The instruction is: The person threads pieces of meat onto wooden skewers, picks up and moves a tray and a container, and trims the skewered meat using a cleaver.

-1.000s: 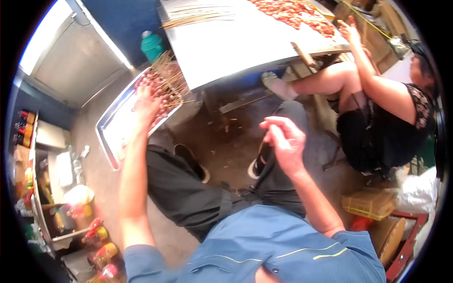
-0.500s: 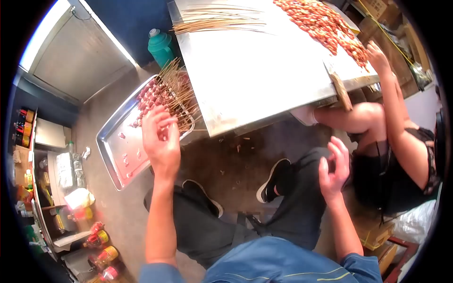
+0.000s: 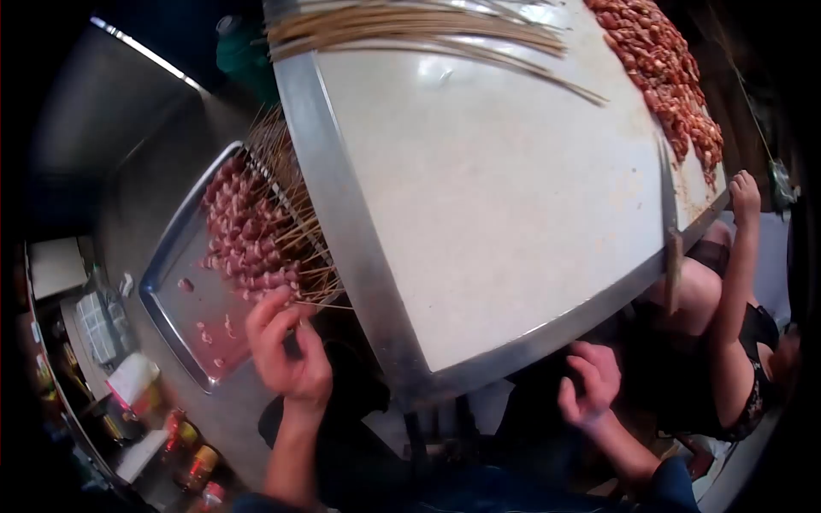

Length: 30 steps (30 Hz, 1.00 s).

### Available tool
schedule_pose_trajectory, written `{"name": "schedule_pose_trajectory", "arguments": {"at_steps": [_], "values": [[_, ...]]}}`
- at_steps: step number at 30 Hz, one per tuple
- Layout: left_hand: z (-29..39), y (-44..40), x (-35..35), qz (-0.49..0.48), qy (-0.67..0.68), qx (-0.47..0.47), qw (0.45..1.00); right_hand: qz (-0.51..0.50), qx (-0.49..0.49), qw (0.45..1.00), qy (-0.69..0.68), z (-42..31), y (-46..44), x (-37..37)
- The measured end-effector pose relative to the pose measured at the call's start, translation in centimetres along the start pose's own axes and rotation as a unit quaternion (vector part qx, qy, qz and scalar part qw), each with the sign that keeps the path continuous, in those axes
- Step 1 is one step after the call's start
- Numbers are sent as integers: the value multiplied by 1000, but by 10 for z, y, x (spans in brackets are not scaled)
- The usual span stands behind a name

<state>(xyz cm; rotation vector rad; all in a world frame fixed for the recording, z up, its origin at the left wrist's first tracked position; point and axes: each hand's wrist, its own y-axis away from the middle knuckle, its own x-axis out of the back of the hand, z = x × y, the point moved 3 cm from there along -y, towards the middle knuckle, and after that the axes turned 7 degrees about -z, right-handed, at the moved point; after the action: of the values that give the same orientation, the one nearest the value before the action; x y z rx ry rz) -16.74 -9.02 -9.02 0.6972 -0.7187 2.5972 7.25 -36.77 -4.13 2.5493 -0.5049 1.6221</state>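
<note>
A metal tray [image 3: 184,346] at the left holds raw meat threaded on skewers [image 3: 248,227], whose bare stick ends point toward the table. Over the tray's near right corner is my left hand [image 3: 291,350], fingers curled but apart, with nothing visible in it. My right hand [image 3: 592,383] hovers just off the table's front edge, its fingers bent and apart, also with nothing seen in it. On the white-topped table [image 3: 513,205] lie a bundle of bare bamboo sticks [image 3: 410,32] and a heap of cut red meat [image 3: 663,77].
A knife with a wooden handle [image 3: 674,274] juts over the table's front edge. Another person's hand [image 3: 745,198] is by the right corner, that person seated. A teal flask [image 3: 244,56] stands behind the tray. Bottles [image 3: 201,466] and shelves are at the lower left.
The view has moved closer to the table and darkened. My left hand has drawn back from the skewered meat to the tray's near corner. My right hand is now near the table edge.
</note>
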Motion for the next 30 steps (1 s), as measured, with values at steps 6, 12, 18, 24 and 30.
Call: {"name": "schedule_pose_trajectory", "arguments": {"at_steps": [6, 12, 18, 24, 30], "values": [[-26, 8, 9, 16, -78, 88, 993, -36, -63, 996, -58, -17, -10, 16], [6, 48, 40, -60, -22, 240, 969, -55, -195, 976, -74, -44, 23, 38], [83, 42, 129, -193, -4, 297, 935, -59, -355, 929, -80, -88, 103, 88], [58, 40, 175, -237, -42, 318, 917, -45, -576, 791, -201, -106, 185, 131], [78, -10, 171, -373, 24, 322, 870, 72, -682, 614, -391, -178, 239, 128]]}}
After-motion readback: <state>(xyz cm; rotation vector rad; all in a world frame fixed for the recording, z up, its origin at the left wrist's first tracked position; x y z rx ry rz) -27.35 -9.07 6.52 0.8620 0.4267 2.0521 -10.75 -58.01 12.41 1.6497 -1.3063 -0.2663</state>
